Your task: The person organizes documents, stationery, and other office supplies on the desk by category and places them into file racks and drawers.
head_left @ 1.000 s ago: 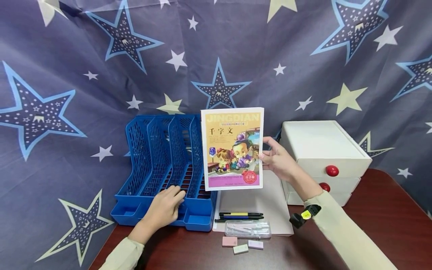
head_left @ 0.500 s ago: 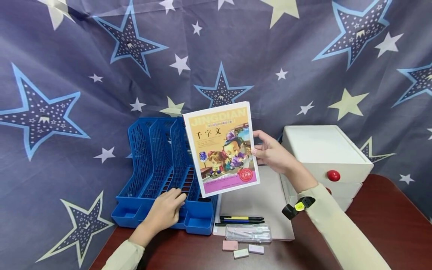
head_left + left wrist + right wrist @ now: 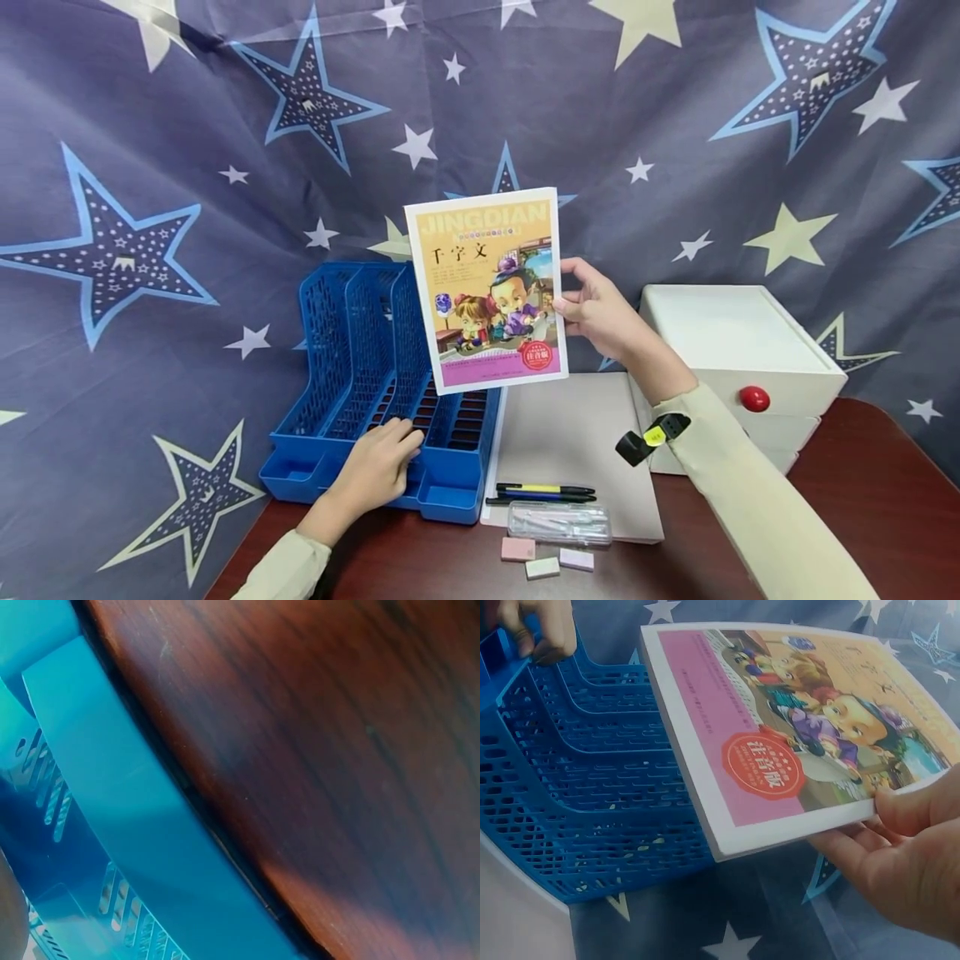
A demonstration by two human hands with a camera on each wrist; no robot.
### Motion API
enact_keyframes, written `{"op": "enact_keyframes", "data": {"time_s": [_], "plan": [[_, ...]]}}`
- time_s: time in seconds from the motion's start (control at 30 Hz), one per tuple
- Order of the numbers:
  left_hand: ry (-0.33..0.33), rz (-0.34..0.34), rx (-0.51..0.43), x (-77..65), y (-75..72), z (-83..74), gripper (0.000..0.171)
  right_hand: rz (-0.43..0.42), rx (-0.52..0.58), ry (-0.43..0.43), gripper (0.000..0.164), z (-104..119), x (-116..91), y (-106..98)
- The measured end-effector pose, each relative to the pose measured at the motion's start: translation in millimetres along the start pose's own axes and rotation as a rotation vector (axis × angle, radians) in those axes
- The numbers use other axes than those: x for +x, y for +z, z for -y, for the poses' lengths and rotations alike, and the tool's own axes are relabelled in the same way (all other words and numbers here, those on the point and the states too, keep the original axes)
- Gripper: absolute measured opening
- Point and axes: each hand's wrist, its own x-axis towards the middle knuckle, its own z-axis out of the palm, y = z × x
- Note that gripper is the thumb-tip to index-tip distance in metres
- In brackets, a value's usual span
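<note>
A thin illustrated book (image 3: 491, 292) with a yellow and purple cover is held up by my right hand (image 3: 603, 312). The thumb lies on the cover at its right edge, the other fingers behind. The book tilts slightly and hides part of the blue desk file rack (image 3: 326, 350), above which it hangs. My left hand (image 3: 378, 462) grips the rack's front edge, its fingers curled over it. In the right wrist view those left fingers (image 3: 551, 630) bend over the blue rim. Only the rack's blue front wall (image 3: 135, 802) and a sliver of skin show in the left wrist view.
A white drawer box (image 3: 742, 333) with red knobs stands at the right. Beside the rack lies a pale flat folder (image 3: 573, 433) with several pens (image 3: 547, 490) and a clear case (image 3: 558, 523) at its front. Three erasers (image 3: 542, 568) lie nearer on the brown table (image 3: 720, 517).
The book first swings left and tilts, then rises with my right hand, uncovering the rack's right slot. My left hand stays on the rack; the camera view shifts slightly.
</note>
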Motion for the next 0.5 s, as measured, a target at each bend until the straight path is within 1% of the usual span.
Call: {"op": "enact_keyframes", "data": {"time_s": [0.17, 0.33, 0.5], "plan": [[-0.011, 0.012, 0.008, -0.5, -0.3, -0.5, 0.039, -0.062, -0.022, 0.003, 0.038, 8, 2, 9], [-0.021, 0.027, 0.006, -0.6, -1.8, -1.5, 0.038, -0.17, -0.067, 0.007, 0.041, 14, 2, 17], [-0.019, 0.021, 0.007, -0.3, -1.3, -1.1, 0.041, -0.266, -0.1, -0.004, 0.041, 20, 0, 25]]}}
